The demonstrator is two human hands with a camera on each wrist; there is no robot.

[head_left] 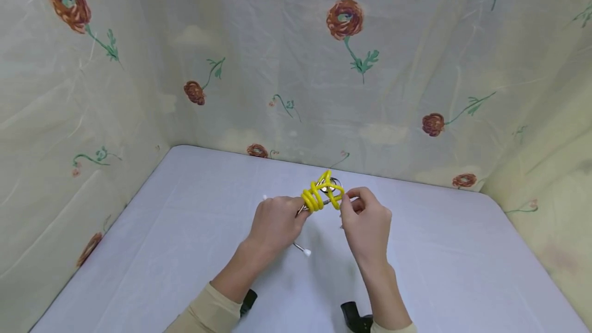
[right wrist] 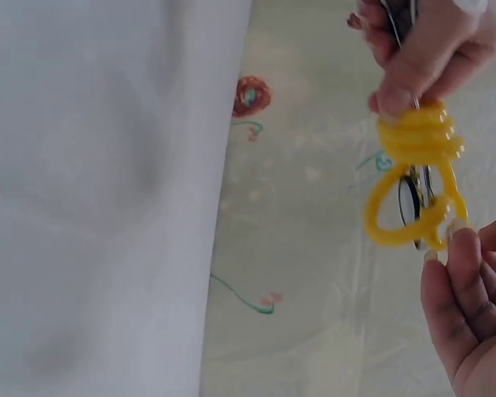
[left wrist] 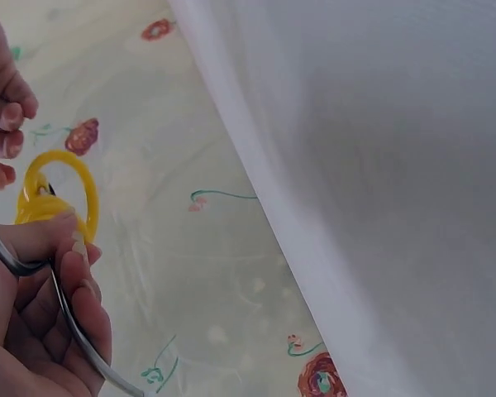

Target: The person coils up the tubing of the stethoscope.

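Observation:
A stethoscope with yellow tubing (head_left: 312, 199) wound in several coils is held up over the table between my hands. My left hand (head_left: 276, 220) grips its metal ear tubes just below the coils; a white ear tip (head_left: 307, 253) sticks out under that hand. Beyond the coils, the tubing makes a loose loop (right wrist: 384, 211) around the round metal chest piece (right wrist: 409, 201). The fingertips of my right hand (head_left: 368, 220) pinch the tubing at the right side of the loop. In the left wrist view, the curled fingers of the right hand (left wrist: 4, 124) show close above the loop.
A white-covered table (head_left: 185, 209) lies beneath the hands. A flowered curtain (head_left: 287, 55) stands behind it and at both sides. Black pieces (head_left: 353, 317) show near the wrists at the lower edge of the head view.

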